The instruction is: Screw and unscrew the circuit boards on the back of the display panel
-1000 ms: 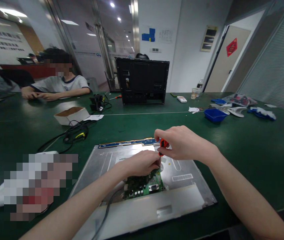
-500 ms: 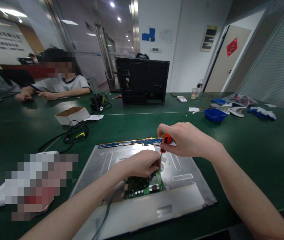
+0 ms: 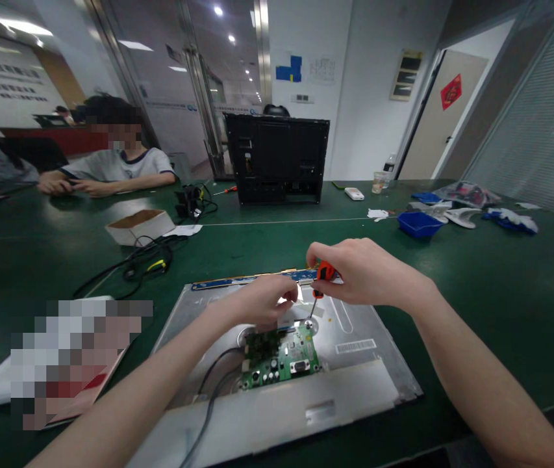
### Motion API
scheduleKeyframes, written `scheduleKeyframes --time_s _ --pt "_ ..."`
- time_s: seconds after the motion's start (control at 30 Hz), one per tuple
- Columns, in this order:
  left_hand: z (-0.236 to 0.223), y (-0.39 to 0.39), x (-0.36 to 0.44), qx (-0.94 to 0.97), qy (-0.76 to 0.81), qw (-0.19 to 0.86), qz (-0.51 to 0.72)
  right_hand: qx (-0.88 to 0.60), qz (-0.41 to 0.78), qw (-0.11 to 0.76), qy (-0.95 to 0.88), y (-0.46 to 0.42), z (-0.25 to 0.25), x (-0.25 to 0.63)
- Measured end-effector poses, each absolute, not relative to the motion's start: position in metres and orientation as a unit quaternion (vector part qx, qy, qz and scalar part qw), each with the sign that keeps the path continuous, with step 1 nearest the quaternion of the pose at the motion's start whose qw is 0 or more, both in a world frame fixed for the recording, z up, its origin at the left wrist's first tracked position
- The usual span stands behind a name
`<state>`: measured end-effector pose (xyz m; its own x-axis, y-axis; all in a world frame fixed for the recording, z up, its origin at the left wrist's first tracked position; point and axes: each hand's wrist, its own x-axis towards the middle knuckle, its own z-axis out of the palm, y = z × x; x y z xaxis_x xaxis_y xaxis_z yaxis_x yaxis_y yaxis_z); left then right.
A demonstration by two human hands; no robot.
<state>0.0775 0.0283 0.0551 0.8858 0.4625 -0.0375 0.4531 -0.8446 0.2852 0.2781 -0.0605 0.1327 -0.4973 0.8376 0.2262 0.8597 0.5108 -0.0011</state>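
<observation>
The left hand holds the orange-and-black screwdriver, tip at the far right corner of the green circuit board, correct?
No: the head view shows the right hand, not the left hand, holding the orange-and-black screwdriver. Its tip is at the far right corner of the green circuit board.

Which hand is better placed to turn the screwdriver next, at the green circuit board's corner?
Right, it seems. The right hand holds the screwdriver, its tip down near the far right corner of the green circuit board. The left hand is over the metal panel, with no tool showing in it.
</observation>
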Motion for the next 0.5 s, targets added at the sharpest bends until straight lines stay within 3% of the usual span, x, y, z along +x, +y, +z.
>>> scheduleKeyframes --time_s 0.23,0.5 --pt "0.069 0.055 0.043 0.922 0.349 0.119 -0.12 -0.496 -0.042 0.097 -0.862 -0.059 0.132 0.279" --pt "0.061 0.051 0.04 0.906 0.364 0.142 -0.161 -0.497 -0.034 0.099 -0.862 -0.059 0.132 0.277"
